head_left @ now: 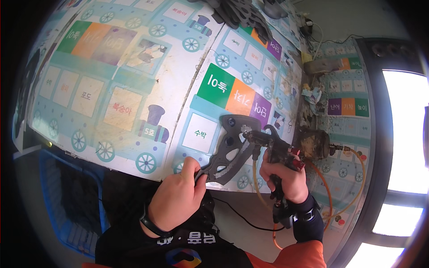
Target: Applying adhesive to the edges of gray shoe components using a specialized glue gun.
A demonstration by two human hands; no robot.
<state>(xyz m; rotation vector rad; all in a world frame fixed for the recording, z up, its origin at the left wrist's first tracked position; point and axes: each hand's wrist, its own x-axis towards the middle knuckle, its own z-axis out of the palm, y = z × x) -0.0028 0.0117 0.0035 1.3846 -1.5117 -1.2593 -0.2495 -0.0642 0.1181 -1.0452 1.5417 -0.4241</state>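
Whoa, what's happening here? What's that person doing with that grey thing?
The person's left hand grips the near end of a flat, dark grey piece with holes in it, at the near part of the table. The right hand holds what looks like a spray gun, its front end at the piece's far part. Pale streaks show on the piece. More dark pieces lie heaped at the table's far side.
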